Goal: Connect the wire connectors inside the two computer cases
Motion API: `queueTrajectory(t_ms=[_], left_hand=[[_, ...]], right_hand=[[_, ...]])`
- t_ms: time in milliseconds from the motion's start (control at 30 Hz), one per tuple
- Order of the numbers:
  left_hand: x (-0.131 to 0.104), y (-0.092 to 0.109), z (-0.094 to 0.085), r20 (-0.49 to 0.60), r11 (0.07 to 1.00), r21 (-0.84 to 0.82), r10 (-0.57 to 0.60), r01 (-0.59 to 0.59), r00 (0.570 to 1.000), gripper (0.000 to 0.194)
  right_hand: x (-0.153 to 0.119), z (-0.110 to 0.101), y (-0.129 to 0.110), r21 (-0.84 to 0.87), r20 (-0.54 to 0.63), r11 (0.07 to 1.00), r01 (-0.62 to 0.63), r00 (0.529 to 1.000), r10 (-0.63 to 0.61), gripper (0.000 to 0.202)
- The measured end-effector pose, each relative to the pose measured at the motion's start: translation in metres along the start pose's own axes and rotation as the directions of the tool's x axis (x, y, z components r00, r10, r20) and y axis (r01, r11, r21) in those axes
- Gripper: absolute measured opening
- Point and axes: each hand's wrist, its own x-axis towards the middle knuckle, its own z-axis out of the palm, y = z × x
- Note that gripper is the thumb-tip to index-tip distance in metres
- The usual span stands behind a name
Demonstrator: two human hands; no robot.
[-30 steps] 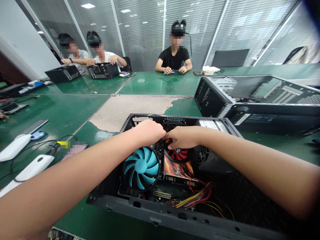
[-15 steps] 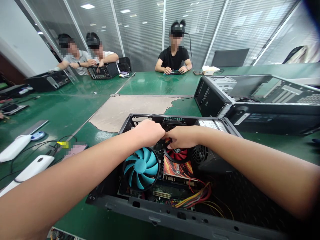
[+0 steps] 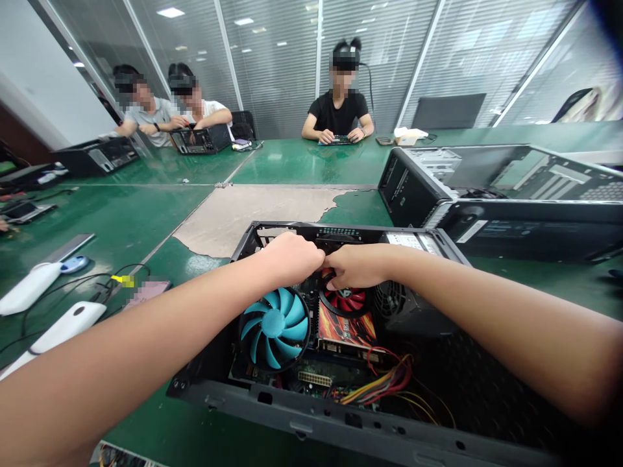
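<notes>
Black computer case (image 3: 302, 418) on green table (image 3: 277, 162) | over far half: left hand (image 3: 294, 259) curled, right hand (image 3: 360, 266) bent by red fan (image 3: 346, 301) | fingertips partly hidden, cannot tell grip | 3 people (image 3: 339, 111) across

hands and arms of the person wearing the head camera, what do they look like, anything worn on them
The left hand and right hand are ungloved. No sleeve, watch or bracelet shows on the slender left forearm or right forearm. Partly hidden fingers leave rings uncertain.
</notes>
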Motion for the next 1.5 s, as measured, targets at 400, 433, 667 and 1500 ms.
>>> queueTrajectory(t_ms=[400, 433, 667, 1500], left_hand=[[0.0, 0.002, -0.003, 0.048, 0.999, 0.004, -0.033, 0.033, 0.998, 0.019], [0.0, 0.002, -0.002, 0.042, 1.0, 0.003, -0.027, 0.027, 0.999, 0.019], [0.001, -0.001, 0.002, -0.042, 1.0, -0.015, 0.004, -0.004, 0.999, 0.017], [0.0, 0.003, -0.005, 0.025, 0.998, 0.006, -0.058, 0.058, 0.998, 0.016]], right_hand=[[-0.002, -0.001, -0.001, 0.026, 0.011, 1.0, 0.001, 1.0, -0.002, 0.05], [-0.002, -0.001, -0.001, 0.026, 0.012, 1.0, 0.004, 1.0, -0.004, 0.05], [-0.003, 0.0, 0.001, 0.025, 0.011, 1.0, 0.006, 1.0, -0.006, 0.054], [-0.002, 0.0, -0.001, 0.047, 0.013, 0.998, -0.028, 1.0, 0.028, 0.054]])
